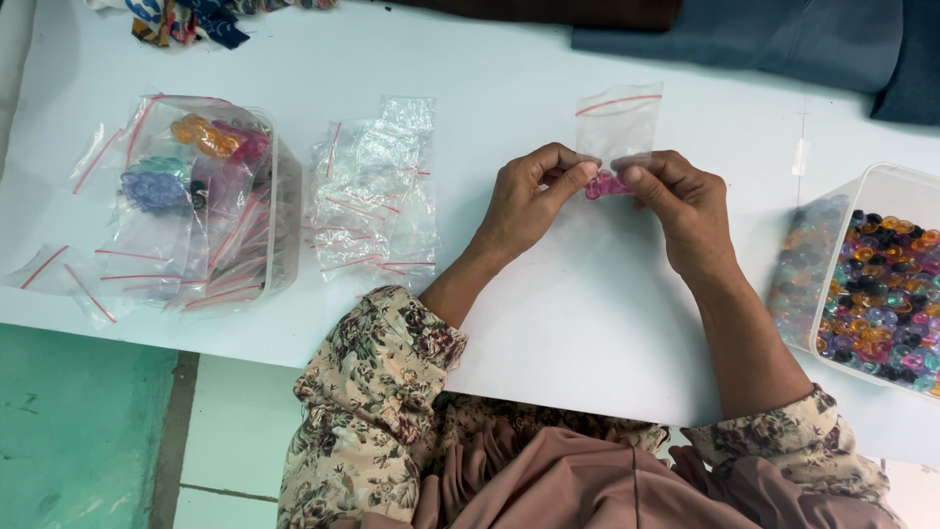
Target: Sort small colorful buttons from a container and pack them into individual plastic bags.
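Between both pinching hands point(607, 191) (fingertips closed): pink bag point(617, 132)

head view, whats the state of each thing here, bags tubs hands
small clear bag: held upright by both hands, pink pieces at its bottom
left hand: pinching the bag's lower left edge
right hand: pinching the bag's lower right edge
pile of clear bags: flat on the table, looks empty
left tub: open, holds bags with coloured pieces inside
right tub: open, full of mixed coloured pieces
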